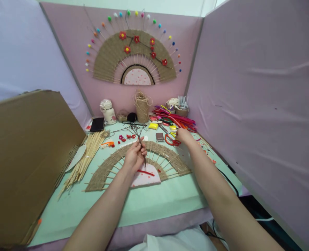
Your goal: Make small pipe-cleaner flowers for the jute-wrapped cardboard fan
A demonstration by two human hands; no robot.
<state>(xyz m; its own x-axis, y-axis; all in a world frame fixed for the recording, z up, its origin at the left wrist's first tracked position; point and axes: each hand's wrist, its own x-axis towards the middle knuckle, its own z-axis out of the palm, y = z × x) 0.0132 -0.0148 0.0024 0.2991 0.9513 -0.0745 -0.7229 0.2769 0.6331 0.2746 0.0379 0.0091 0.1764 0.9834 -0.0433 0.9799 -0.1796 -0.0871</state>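
Note:
My left hand (135,156) is closed around a dark, thin branch that looks like twisted wire (140,137). Its spread ends fan out above the fingers, and its lower end points down over the fan. Beneath this hand lies a half-round woven fan (102,170) with stick ribs and a pink dotted centre piece (145,180). A short red strip (146,172) rests on that centre. My right hand (185,136) reaches to the table's right side, beside red-handled scissors (172,141) and a small yellow item (173,128). Its fingers are mostly hidden, so any grip is unclear.
A finished fan (107,55) with red flowers hangs on the pink back board. Behind the work stand a twine roll (142,108), a white bottle (108,112) and red craft stems (180,120). Thin sticks (87,157) and a cardboard sheet (26,157) are at left.

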